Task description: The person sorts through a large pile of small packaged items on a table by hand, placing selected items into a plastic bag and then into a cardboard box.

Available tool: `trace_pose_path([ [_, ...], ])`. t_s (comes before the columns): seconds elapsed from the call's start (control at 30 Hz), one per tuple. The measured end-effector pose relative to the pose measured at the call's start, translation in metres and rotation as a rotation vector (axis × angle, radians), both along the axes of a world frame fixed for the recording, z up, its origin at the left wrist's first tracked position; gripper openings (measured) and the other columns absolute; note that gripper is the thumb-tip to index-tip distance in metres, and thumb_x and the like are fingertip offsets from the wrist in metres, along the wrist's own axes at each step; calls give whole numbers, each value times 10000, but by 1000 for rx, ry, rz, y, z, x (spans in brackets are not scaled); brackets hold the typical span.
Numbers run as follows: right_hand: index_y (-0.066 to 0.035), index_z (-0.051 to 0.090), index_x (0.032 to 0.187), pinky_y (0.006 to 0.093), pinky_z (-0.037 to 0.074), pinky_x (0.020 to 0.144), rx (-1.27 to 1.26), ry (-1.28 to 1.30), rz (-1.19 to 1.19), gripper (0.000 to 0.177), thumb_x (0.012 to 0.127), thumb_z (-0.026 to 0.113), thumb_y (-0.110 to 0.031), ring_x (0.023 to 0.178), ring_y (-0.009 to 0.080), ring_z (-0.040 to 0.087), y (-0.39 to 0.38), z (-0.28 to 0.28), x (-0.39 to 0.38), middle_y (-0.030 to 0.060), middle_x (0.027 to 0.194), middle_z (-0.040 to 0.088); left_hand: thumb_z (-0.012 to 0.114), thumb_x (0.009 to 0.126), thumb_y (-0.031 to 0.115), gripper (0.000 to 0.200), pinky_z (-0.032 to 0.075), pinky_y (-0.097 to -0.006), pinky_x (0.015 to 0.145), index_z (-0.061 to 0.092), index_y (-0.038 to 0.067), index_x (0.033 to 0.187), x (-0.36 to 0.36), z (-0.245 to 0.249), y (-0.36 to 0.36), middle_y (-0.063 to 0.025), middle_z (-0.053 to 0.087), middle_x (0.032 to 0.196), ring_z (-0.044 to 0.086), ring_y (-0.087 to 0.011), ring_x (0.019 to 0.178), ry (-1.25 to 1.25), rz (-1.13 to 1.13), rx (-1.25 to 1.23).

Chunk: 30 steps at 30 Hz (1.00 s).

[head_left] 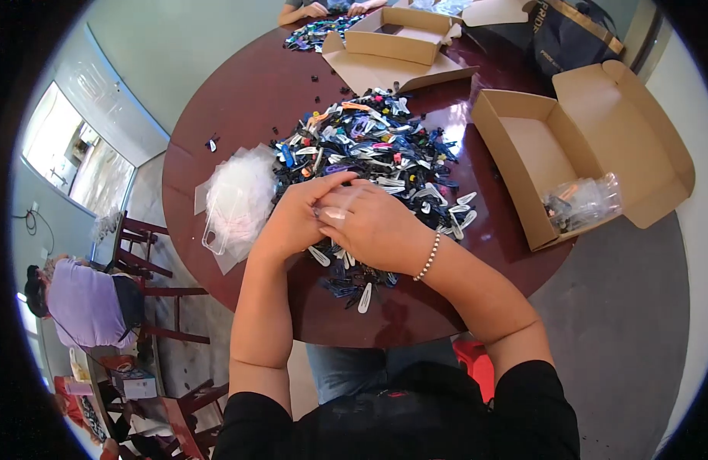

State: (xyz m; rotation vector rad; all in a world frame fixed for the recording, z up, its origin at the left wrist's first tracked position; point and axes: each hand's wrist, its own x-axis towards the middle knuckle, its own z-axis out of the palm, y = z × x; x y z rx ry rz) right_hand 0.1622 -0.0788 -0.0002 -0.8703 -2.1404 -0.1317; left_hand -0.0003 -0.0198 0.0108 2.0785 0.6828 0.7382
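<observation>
My left hand (296,215) and my right hand (381,228), with a beaded bracelet on its wrist, meet above the near part of a large heap of hair clips (362,146). Between their fingers shows a bit of a clear plastic bag (333,213), and both hands are closed on it. My fingers overlap, so whether a clip is inside the bag stays hidden. The heap mixes black, white, blue and other coloured snap clips. Beside my left hand lies a pile of clear plastic bags (243,195). One white clip (365,298) rests near the table's front edge.
An open cardboard box (515,169) at the right holds filled clear bags (582,203). Another open box (392,42) stands at the back, near a second clip pile (316,34) and another person's hands (316,10). A dark bag (572,38) is at the back right.
</observation>
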Motion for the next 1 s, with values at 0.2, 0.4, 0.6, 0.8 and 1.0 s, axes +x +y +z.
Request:
trace_pose_path([
  [0.2,-63,667,1054,380,497,871,-96,-14,10,216,857,670,-152,957,294,638,1,18,21,109,1045,675,757,715,-14,553,503,-263,823,607,44,1245,-1,-17,11,-42,690,1016,626,-103,903,-78,67,-43],
  [0.4,9,674,978,296,521,743,-326,455,-293,148,864,667,-86,807,187,667,23,20,83,98,892,697,788,760,23,493,461,-202,622,609,31,1220,-7,-19,23,17,638,896,554,-49,720,-263,186,-263],
  [0.6,-17,659,1088,317,521,763,-546,218,-396,263,834,667,-84,867,194,654,39,-11,97,104,1007,684,766,801,50,426,425,-185,542,606,30,1195,-9,-16,24,17,650,872,547,-38,671,-291,252,-382],
  [0.8,-49,652,1041,386,501,776,-461,231,-345,282,789,723,-155,873,282,626,51,-29,93,116,944,636,732,820,22,423,454,-202,673,592,33,1220,-7,-28,29,7,628,886,567,-57,796,-276,198,-282],
  [1.0,-28,613,952,312,502,678,-483,228,-299,205,777,718,-46,752,185,607,48,-26,89,75,932,590,735,817,29,411,470,-249,798,608,17,1207,-2,-26,24,13,633,892,579,-74,870,-278,135,-301],
])
